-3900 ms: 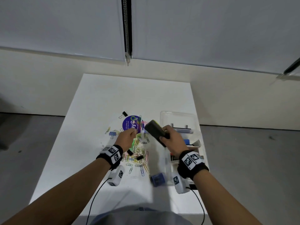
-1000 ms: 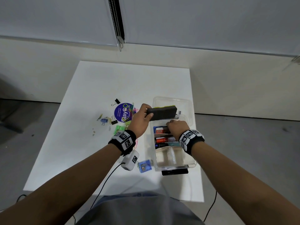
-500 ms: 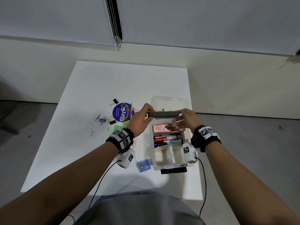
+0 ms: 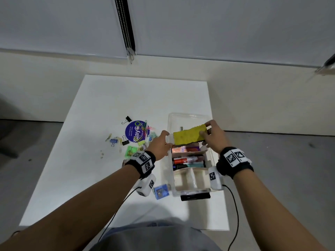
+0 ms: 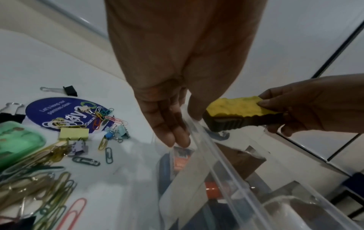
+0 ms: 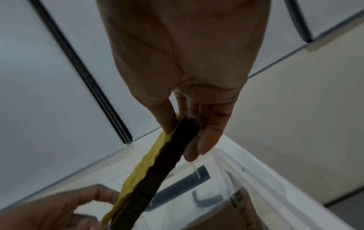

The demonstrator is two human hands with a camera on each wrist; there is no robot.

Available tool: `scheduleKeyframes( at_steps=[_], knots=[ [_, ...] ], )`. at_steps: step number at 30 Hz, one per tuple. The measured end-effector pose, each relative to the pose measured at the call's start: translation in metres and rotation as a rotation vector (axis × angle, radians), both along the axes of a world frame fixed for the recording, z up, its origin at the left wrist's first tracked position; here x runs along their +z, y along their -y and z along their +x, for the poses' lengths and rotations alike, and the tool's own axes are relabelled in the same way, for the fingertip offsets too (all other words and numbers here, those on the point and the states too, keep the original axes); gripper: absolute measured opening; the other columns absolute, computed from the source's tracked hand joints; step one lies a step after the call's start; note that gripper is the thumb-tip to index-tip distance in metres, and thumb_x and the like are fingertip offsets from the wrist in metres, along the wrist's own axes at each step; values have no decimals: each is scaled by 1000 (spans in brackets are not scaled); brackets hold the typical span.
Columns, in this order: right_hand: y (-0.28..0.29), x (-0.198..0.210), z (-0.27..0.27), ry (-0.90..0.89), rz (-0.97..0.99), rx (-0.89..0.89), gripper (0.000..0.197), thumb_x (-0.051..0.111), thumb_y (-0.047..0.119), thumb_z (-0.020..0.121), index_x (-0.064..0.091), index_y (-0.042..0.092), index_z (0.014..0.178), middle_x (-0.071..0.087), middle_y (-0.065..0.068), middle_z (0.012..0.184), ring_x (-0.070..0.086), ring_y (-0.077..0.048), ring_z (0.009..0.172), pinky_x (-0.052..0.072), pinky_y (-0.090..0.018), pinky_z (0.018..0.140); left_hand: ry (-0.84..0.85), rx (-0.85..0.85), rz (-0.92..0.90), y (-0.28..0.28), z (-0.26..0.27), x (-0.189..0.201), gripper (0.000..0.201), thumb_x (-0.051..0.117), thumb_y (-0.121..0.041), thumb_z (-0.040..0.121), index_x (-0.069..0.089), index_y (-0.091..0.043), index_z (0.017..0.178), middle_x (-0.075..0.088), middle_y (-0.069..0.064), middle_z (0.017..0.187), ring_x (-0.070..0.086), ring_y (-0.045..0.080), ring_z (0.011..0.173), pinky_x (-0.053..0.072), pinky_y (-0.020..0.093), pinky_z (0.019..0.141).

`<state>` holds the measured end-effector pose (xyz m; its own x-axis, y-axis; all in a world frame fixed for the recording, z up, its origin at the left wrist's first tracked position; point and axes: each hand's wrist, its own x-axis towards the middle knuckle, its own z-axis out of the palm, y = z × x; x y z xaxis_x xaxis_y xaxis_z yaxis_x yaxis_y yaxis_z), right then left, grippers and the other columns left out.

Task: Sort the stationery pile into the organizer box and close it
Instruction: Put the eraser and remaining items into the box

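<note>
Whiteboard eraser (image 4: 189, 136) pinched at its right end by right hand (image 4: 214, 137), yellow felt up, long axis crosswise above organizer box (image 4: 188, 117); left hand (image 4: 159, 144) relaxed, released, near its left end.

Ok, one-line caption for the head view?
Right hand holds a yellow-faced eraser over the open organizer box.

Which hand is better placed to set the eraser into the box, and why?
Right. The right hand already pinches the eraser above the open box. The left hand has straight fingers at the box's left rim, holding nothing.
</note>
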<state>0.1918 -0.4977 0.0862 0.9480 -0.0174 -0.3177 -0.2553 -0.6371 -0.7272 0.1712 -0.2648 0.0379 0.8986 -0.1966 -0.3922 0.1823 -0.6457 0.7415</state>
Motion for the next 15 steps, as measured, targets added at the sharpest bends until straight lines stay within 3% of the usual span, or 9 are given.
scheduleKeyframes(
  at_steps=[4,8,11,15],
  knots=[
    [0,-4,-5,16,-186,30,25,56,22,91,41,20,110,68,-13,82,67,-31,71,56,-46,70,-12,-22,-2,0,2,-2,41,51,-17,98,33,-16,135,63,8,84,65,22,70,57,38,72],
    [-14,-21,-14,-47,-208,3,24,59,25,91,44,19,109,68,-11,93,65,-32,82,55,-44,77,9,-8,-38,0,2,-5,39,51,-17,98,35,-16,134,62,7,81,64,22,68,57,37,72],
    [-32,-37,-23,-41,-484,71,28,57,21,91,50,13,117,62,-12,111,62,-33,98,51,-37,77,-9,-21,-75,-4,1,-7,39,51,-22,98,36,-17,133,64,7,82,64,21,69,58,39,75],
    [-45,-50,-30,38,-811,257,47,61,12,86,45,9,130,48,-15,127,53,-32,112,53,-42,76,12,-72,-57,-29,1,-8,40,52,-26,98,42,-21,136,67,10,96,64,18,78,52,30,71]
  ],
)
